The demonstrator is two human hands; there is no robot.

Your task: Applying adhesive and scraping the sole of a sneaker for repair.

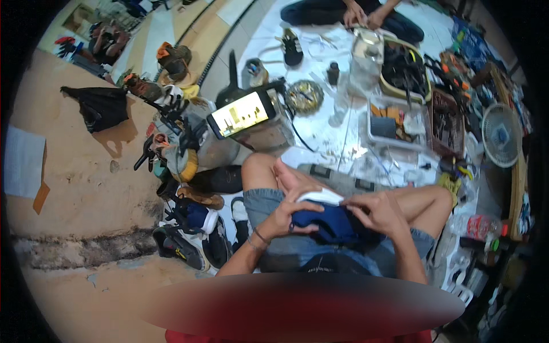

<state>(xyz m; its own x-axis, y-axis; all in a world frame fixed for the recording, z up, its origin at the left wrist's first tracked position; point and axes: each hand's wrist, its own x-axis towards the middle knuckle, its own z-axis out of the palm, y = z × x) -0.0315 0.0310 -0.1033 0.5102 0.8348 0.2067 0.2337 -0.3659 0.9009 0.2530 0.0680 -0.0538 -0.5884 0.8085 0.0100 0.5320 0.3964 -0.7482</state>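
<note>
A navy shoe (323, 223) with a white sole edge (320, 195) rests sideways in my lap, between my bent knees. My left hand (290, 214) grips it at the left end, fingers wrapped round the navy part and thumb near the white edge. My right hand (374, 212) is at its right end, with finger and thumb pinched at the white edge; whether anything small is between the fingertips I cannot make out. A grey mat (329, 174) lies just beyond my legs.
A phone (240, 114) stands propped ahead, beside piled shoes and clamps (183, 157) at left. Tool trays (394, 123), a round dish of bits (304, 97) and a fan (501, 135) lie beyond. A plastic bottle (477, 227) is at right. Another person's hands (366, 17) are at the top.
</note>
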